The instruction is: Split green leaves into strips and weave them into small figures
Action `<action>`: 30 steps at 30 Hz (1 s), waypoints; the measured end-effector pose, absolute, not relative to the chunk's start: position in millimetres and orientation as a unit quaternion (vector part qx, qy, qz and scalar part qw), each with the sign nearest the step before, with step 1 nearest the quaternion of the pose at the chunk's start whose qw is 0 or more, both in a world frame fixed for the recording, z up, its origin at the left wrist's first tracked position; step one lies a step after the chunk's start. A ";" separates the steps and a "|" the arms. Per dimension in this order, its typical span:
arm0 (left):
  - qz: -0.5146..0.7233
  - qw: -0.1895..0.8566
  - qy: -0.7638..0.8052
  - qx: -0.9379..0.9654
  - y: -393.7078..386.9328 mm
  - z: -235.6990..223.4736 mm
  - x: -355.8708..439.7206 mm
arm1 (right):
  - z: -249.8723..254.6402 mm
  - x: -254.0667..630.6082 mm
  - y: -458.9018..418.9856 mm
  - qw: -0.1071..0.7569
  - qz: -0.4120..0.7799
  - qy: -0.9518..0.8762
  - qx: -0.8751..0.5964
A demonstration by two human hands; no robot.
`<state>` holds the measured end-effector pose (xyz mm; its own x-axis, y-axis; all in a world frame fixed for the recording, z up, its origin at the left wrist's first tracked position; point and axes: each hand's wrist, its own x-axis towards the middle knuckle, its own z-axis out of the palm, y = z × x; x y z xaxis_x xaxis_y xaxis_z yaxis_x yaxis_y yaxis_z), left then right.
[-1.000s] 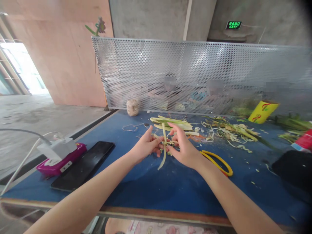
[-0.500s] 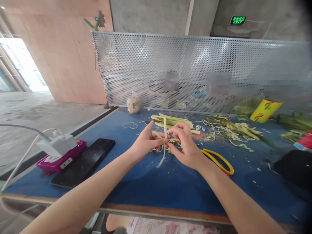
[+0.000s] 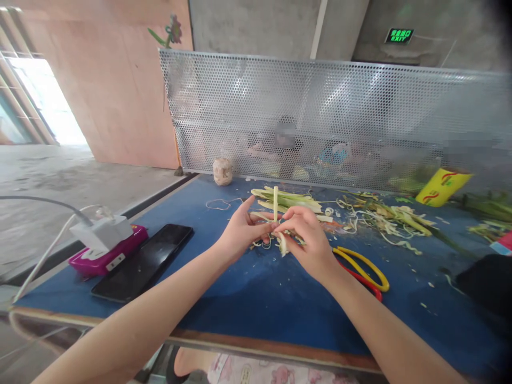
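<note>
Over blue tabletop (image 3: 240, 309) | pale strips (image 3: 276, 202) between left fingers (image 3: 258, 231) and right fingers (image 3: 299, 218) | both pinching them

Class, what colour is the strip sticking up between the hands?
The strip is pale yellowish green, seen best in the head view.

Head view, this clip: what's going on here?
A person's left hand and right hand meet above a blue table, fingers pinching pale green strips between them. One strip stands upright where the fingertips meet; how the strips cross is hidden by the fingers. Behind the hands lie more cut leaf pieces. A yellow loop handle rests beside the right forearm, and a black phone lies to the left.
</note>
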<state>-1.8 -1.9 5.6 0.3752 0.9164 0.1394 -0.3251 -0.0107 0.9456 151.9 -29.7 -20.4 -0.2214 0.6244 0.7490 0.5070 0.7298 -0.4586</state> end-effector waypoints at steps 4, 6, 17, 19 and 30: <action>0.511 0.579 0.281 0.569 1.1 3.4 -1.9 | -23.0 144.9 -25.3 0.587 0.192 -0.672 -0.408; 0.511 0.553 0.280 0.595 2.9 1.5 -2.2 | -23.4 143.0 -24.5 0.590 0.269 -0.631 -0.426; 0.496 0.466 0.295 0.671 1.9 -3.4 -1.7 | -26.9 143.7 -17.0 0.614 0.456 -0.501 -0.405; 0.503 0.489 0.288 0.652 1.5 -3.7 -0.4 | -24.7 142.2 -18.4 0.615 0.475 -0.475 -0.413; 0.530 0.556 0.279 0.577 7.6 -3.8 0.1 | -37.4 145.0 -14.7 0.568 0.236 -0.624 -0.481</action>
